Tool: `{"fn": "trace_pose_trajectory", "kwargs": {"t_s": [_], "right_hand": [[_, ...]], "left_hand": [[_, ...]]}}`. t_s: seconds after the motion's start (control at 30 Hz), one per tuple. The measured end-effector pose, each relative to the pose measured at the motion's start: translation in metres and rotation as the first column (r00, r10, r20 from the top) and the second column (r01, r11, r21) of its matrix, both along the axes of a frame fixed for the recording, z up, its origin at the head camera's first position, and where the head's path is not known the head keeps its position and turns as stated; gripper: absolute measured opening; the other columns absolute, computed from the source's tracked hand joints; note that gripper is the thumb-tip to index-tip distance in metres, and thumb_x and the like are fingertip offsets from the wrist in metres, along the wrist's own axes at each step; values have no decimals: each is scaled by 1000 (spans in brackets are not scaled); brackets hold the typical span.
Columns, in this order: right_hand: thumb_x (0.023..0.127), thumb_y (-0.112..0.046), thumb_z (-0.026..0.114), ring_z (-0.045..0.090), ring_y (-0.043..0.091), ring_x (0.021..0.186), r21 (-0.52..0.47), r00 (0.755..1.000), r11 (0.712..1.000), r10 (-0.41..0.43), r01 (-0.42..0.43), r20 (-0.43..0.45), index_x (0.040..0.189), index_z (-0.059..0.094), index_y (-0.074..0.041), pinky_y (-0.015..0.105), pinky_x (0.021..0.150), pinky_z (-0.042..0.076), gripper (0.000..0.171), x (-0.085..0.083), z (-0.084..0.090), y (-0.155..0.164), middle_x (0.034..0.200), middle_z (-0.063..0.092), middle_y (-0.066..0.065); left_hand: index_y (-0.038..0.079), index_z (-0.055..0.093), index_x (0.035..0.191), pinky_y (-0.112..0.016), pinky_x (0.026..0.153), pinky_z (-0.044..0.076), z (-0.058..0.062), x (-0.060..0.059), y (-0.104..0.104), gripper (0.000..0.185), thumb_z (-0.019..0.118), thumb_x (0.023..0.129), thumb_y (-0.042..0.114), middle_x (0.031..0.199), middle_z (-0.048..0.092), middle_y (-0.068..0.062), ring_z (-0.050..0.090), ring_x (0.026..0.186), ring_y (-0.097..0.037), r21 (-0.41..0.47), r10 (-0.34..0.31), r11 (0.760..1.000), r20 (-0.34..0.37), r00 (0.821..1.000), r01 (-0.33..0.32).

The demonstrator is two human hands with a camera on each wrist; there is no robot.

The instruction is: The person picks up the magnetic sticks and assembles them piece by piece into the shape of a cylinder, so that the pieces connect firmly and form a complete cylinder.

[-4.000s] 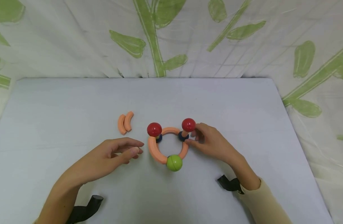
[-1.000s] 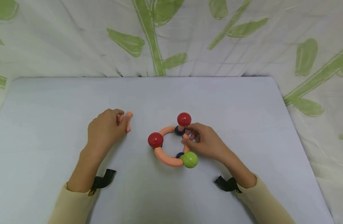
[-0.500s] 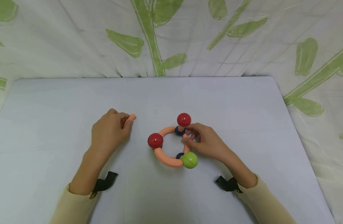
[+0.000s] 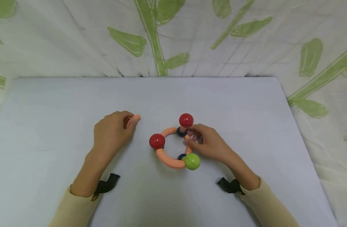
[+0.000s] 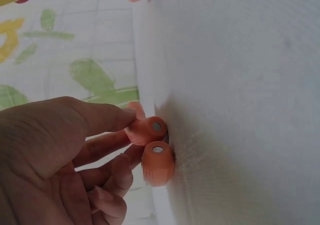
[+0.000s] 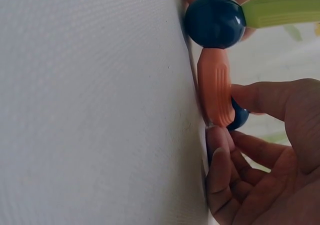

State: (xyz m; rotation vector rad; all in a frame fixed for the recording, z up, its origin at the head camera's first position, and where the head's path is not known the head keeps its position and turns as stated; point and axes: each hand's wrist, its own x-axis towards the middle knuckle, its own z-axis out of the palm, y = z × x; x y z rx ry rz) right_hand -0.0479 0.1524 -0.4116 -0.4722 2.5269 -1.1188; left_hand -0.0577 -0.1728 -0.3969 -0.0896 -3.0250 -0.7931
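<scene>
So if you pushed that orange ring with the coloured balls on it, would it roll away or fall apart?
Probably neither. The ring lies flat on the table, so it would likely slide, not roll. It looks built from separate curved pieces joined at balls such as the green ball, so a hard push might pop a joint. The right hand holding one side suggests it needs steadying.

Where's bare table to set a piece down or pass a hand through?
Free: the far strip of the table along the leaf-print cloth, and both outer sides. Crowded: the middle, where the left hand, curved pieces, ring toy and right hand sit.
</scene>
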Motion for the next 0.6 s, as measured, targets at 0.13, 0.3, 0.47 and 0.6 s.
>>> {"fn": "trace_pose_trajectory", "kwargs": {"t_s": [0.13, 0.3, 0.47, 0.6], "right_hand": [[96, -25, 79, 65, 13, 92, -9, 1000, 1000, 6, -6, -8, 128, 69, -10, 26, 75, 53, 37, -1, 0, 0, 104, 73, 0], [97, -25, 77, 64, 13, 90, -7, 1000, 1000, 19, -19, -22, 131, 69, -12, 26, 74, 52, 38, 0, 0, 1, 103, 72, -1], [98, -26, 76, 65, 13, 92, -18, 1000, 1000, 18, -19, -13, 130, 69, -11, 26, 76, 53, 35, 1, 1, 1, 105, 72, 0], [99, -26, 75, 65, 13, 93, -19, 1000, 1000, 20, -21, -10, 129, 69, -10, 26, 77, 53, 35, 2, 2, 1, 106, 72, 0]], "left_hand": [[7, 79, 115, -32, 56, 43, 2, 0, 0, 35, 70, 103, 38, 79, 70, -9, 61, 69, -23, 41, -5, 999, -11, 1000, 5], [10, 77, 125, -42, 77, 55, 6, -1, -2, 41, 69, 103, 43, 100, 78, -9, 72, 88, -25, 184, -37, 983, 57, 998, 26], [19, 73, 134, -41, 86, 55, 18, -2, -7, 51, 63, 102, 58, 94, 81, -5, 77, 98, -22, 304, -88, 952, 217, 972, 18], [26, 72, 134, -36, 85, 52, 25, -2, -9, 55, 61, 99, 66, 89, 80, -4, 74, 95, -20, 349, -116, 937, 300, 947, 5]]}}
